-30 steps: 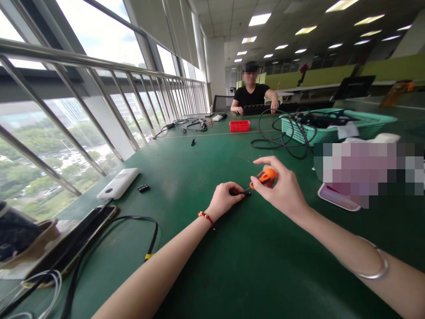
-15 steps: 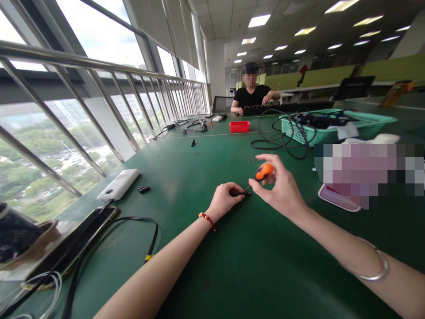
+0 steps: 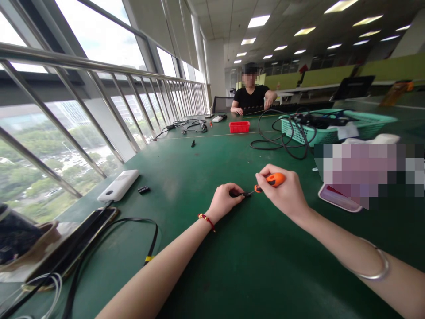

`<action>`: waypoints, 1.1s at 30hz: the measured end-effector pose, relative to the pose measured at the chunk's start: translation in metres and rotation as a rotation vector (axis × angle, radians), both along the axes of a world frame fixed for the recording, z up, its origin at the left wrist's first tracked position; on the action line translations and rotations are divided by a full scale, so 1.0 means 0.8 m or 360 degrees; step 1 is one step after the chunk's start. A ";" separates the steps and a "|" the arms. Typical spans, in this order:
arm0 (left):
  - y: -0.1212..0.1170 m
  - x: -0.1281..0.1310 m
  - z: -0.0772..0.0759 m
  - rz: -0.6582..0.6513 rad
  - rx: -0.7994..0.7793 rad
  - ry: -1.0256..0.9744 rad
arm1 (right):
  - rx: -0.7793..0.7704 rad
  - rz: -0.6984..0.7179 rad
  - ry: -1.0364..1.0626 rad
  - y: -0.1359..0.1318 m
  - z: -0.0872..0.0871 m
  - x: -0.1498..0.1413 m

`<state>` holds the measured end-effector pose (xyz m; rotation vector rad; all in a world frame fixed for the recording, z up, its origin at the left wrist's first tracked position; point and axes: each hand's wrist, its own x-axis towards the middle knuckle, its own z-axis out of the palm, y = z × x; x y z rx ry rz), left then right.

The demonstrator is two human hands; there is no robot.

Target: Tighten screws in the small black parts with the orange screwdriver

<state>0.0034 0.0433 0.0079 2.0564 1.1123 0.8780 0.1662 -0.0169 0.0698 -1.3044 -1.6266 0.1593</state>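
My left hand [image 3: 226, 198] pinches a small black part [image 3: 246, 194] against the green tabletop [image 3: 212, 266]; the fingers hide most of it, so its kind does not show. My right hand [image 3: 282, 188] is closed around the orange and black handle of a screwdriver [image 3: 275, 179]. The thin metal shaft slants down to the left, and its tip reaches the black part by my left fingertips. Whether the tip sits in a screw is too small to make out.
A white power bank [image 3: 118, 185], a small black piece [image 3: 144, 190] and a phone [image 3: 73, 243] with cables lie left. A red bin [image 3: 239, 127] and a teal basket [image 3: 372, 122] of cables stand farther back. Another person [image 3: 251, 95] sits across the table.
My right hand has gone from loosely spread fingers to a closed grip on the screwdriver, whose handle has tipped lower and to the right. My left hand has barely moved.
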 end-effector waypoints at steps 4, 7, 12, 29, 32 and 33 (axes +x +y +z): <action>0.000 0.000 -0.001 0.0009 -0.0009 0.0005 | 0.0120 -0.0068 0.0068 0.003 0.003 0.009; 0.001 -0.001 -0.002 0.0010 -0.0011 0.0002 | 0.0133 -0.0082 0.0105 0.007 0.002 0.013; 0.001 -0.001 -0.002 0.0007 -0.0022 0.0009 | 0.0132 -0.0053 0.0127 0.009 -0.001 0.014; 0.001 0.000 -0.002 0.0013 -0.0040 0.0008 | 0.0176 -0.0027 0.0155 0.011 -0.005 0.015; 0.000 0.000 0.000 0.0008 -0.0050 0.0003 | 0.0164 -0.0009 0.0144 0.012 -0.005 0.015; 0.000 0.000 0.000 0.0009 -0.0052 0.0001 | 0.0158 -0.0005 0.0138 0.012 -0.005 0.015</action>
